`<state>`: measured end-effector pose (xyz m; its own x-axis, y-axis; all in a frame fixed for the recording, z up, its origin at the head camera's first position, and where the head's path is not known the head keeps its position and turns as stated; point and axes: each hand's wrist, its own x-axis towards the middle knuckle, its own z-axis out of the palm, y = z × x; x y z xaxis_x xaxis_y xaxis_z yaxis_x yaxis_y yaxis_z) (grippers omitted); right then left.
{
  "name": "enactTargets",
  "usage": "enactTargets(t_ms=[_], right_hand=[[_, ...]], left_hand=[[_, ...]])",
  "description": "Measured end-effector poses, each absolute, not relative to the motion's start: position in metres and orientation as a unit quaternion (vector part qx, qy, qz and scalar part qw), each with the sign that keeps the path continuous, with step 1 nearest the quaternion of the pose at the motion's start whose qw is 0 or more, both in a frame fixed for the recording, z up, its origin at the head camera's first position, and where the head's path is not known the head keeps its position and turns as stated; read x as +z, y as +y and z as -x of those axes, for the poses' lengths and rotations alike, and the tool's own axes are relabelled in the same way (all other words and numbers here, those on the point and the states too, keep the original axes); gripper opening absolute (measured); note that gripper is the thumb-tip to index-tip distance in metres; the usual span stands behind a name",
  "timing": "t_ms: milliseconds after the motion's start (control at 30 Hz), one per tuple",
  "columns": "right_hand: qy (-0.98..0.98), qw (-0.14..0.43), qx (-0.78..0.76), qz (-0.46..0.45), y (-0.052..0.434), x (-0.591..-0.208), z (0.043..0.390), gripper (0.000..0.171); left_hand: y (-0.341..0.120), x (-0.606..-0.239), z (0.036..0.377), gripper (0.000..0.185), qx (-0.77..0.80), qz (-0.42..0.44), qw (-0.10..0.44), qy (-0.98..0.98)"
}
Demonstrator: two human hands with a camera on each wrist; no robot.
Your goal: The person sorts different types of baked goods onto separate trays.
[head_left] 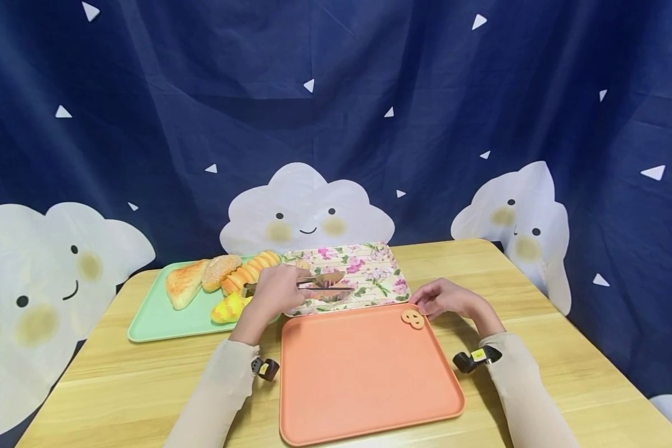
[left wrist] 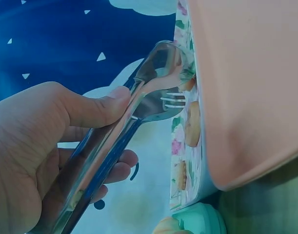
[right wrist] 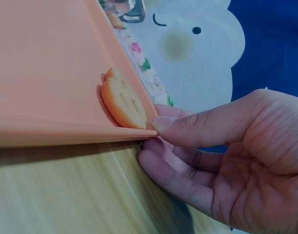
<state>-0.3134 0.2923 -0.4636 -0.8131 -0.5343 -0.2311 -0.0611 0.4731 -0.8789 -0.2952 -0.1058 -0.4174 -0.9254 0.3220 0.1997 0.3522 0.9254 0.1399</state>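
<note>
My left hand holds a pair of metal serving tongs, thumb on one side and fingers round the other. One tong end is a slotted, fork-like head and the other is rounded; both point over the floral tray. Biscuits lie on that tray under the tong heads. My right hand pinches the far right corner of the orange tray, its thumb on the rim. Just inside that corner lies a pretzel-shaped biscuit.
On the left, a green tray carries a triangular pastry, a seeded bun, a sliced loaf and a yellow roll. The wooden table meets a dark blue curtain behind.
</note>
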Motion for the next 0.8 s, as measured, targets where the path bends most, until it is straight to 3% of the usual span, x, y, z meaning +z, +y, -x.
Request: enactTargets(t_ms=[433,800], right_hand=[[0.823,0.239,-0.482,0.179,0.293,-0.464,0.312,0.032],[0.821,0.24,-0.485,0.182,0.293,-0.465,0.313,0.032]], left_hand=[[-0.102,-0.411,0.292,0.048,-0.089,0.173,0.088,-0.977],[-0.07,-0.405,0.269,0.052,-0.084,0.266,0.14,-0.95]])
